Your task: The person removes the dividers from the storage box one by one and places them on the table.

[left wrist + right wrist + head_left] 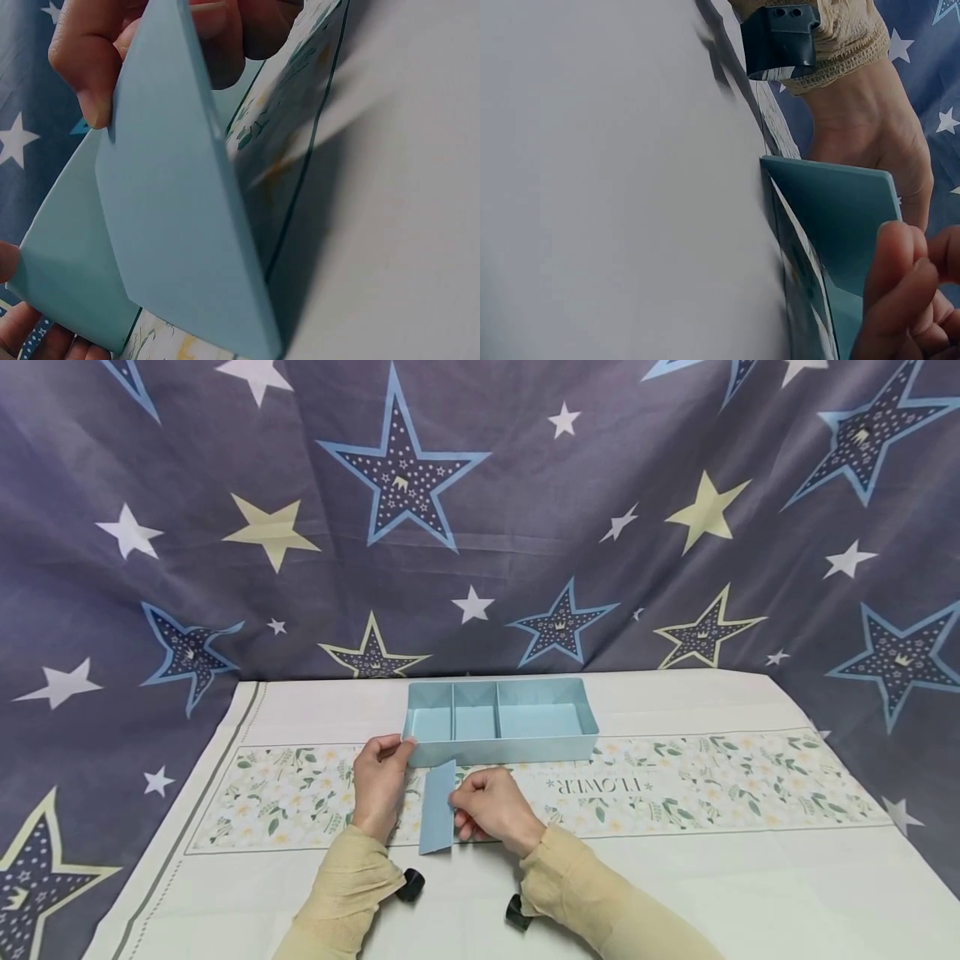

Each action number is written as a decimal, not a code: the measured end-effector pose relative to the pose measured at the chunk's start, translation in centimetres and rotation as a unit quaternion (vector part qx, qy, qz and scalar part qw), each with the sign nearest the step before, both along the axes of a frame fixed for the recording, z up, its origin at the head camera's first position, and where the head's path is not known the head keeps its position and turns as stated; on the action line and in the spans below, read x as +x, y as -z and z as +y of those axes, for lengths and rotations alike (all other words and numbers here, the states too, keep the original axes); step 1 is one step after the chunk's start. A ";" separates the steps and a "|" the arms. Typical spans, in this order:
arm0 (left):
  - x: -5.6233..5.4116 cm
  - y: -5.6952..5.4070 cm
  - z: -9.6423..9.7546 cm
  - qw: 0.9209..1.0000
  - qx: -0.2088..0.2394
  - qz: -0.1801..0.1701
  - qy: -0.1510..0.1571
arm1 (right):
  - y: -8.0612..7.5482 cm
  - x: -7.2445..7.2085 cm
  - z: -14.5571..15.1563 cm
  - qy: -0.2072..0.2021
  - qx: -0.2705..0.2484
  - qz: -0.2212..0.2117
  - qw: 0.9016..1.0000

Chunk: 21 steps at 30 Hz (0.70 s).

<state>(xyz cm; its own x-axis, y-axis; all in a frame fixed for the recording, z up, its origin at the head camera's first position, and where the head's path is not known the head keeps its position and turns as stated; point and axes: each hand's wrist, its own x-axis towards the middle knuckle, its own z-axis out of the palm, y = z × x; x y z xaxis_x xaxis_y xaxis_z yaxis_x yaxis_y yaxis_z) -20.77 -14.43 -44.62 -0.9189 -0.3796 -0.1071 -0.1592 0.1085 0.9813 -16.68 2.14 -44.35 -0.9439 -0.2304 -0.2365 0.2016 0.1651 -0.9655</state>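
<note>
A light blue box (517, 750) with upright dividers (498, 712) stands lengthwise in front of me. My left hand (378, 787) holds its near left corner, thumb at the rim. In the left wrist view, the left fingers (56, 341) show below that corner. My right hand (497, 806) pinches a loose flat blue divider panel (437, 810) by its right edge, thumb against fingers. The panel is tilted, just in front of the box's near wall, between the two hands. In the right wrist view, the panel (832, 217) hides part of the left hand (877, 120).
Under the box lies a white tablecloth (750, 893) with a floral band (720, 785) lettered FLOWER. A dark curtain with stars (480, 560) hangs behind the table's far edge. Black devices (411, 885) are strapped at both wrists, over beige sleeves.
</note>
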 end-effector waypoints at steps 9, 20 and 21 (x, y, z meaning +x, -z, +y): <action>-0.1 0.1 0.0 1.000 0.001 0.000 0.000 | 0.3 -0.2 0.0 0.002 -0.016 -0.017 1.000; -0.1 0.1 -0.1 1.000 0.003 -0.001 -0.001 | 0.1 -0.4 0.6 -0.032 0.020 -0.027 0.999; -0.1 0.1 -0.1 1.000 0.001 -0.002 -0.001 | 0.1 -0.4 0.6 -0.035 0.024 -0.030 0.999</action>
<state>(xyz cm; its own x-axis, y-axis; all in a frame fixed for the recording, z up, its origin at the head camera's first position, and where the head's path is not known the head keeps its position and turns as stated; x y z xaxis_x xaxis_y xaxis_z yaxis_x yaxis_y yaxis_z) -20.85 -14.48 -44.71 -0.9177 -0.3815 -0.1111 -0.1629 0.1062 0.9809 -17.12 2.79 -44.41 -0.9101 -0.2815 -0.3040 0.2448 0.2266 -0.9427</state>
